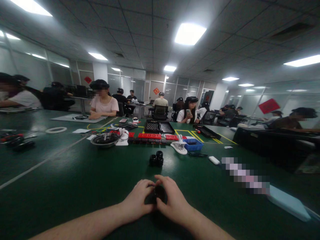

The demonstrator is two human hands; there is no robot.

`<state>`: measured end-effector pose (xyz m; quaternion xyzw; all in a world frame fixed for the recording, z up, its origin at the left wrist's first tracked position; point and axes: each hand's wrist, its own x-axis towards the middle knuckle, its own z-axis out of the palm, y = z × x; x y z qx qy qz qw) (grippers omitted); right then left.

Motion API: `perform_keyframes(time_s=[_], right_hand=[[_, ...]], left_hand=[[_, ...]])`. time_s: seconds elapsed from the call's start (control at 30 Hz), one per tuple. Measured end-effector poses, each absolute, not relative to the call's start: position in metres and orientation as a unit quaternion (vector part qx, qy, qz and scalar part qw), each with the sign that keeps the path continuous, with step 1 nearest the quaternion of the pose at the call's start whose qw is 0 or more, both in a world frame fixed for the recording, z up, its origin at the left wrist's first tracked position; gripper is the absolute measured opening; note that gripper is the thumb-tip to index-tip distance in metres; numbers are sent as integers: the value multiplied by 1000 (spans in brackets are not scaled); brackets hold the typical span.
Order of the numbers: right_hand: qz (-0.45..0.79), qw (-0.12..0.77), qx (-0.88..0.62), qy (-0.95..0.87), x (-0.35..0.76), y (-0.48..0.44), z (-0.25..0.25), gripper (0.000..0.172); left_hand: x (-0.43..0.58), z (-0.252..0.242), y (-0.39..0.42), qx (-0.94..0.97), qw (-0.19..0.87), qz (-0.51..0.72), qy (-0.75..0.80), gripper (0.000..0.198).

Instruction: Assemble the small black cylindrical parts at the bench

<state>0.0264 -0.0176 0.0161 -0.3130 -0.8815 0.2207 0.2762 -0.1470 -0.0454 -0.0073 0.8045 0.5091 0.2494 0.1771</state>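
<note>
My left hand and my right hand meet over the green table, close to me. Their fingers curl round a dark, rounded black piece, and the fingertips of both hands nearly touch above it. Much of the piece is covered by the fingers, so whether it is one part or two pressed together I cannot tell. Just beyond my hands stands a small cluster of black round pieces, one of them set on top of or behind the others.
Farther back are a metal bowl of black cables, red power strips, a white clamp-like stand, a blue bin and an open black case. To the right lie a white case and a light-blue object. Several people sit around.
</note>
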Motion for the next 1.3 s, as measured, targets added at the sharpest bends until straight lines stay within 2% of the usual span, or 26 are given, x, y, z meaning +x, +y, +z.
perform_keyframes(time_s=[0.13, 0.43, 0.7, 0.83, 1.0, 1.3], right_hand=[[247, 276, -261, -892, 29, -19, 17, 67], [226, 304, -345, -859, 26, -16, 14, 55], [199, 266, -409, -850, 23, -17, 19, 62], [249, 256, -331, -874, 26, -17, 19, 59], [276, 253, -248, -894, 29, -19, 18, 69], [220, 287, -356, -861, 24, -18, 18, 59]], left_hand=[[-148, -11, -42, 809, 172, 252, 502, 42], [-147, -9, -44, 804, 176, 243, 514, 38], [-147, -4, -46, 799, 189, 238, 519, 34], [-147, -5, -45, 798, 190, 245, 517, 38], [-149, -10, -43, 805, 187, 251, 504, 43], [-149, -10, -43, 803, 180, 241, 515, 39]])
